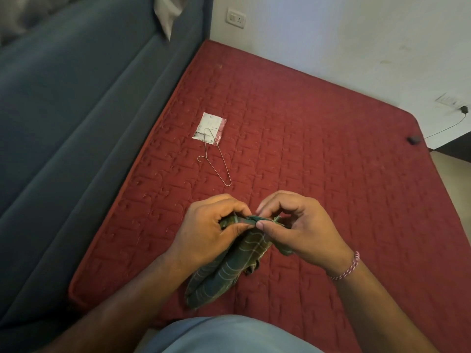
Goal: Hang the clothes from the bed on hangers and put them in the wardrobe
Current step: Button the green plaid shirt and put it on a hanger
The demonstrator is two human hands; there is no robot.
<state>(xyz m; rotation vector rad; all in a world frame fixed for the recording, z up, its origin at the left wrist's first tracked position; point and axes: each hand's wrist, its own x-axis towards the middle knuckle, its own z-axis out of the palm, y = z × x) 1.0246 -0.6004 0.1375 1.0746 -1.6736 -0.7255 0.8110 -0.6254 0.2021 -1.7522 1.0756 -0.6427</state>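
The green checked garment (229,266) hangs bunched above the red bed (331,154), its top edge pinched by the left hand (209,230) and right hand (300,233), each grip closed on cloth. Best shake it open before reaching for the wire hanger (216,159) lying well beyond.

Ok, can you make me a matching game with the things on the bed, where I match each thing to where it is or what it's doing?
Things:
1. wire hanger
2. green checked garment
3. white packet
4. small dark object

Places or states:
A. at the far right corner of the red mattress
B. pinched by the left hand and the right hand
C. lying bare on the mattress, one end over the packet
D. flat, partly under the hanger's end

Pairs: 1-C, 2-B, 3-D, 4-A
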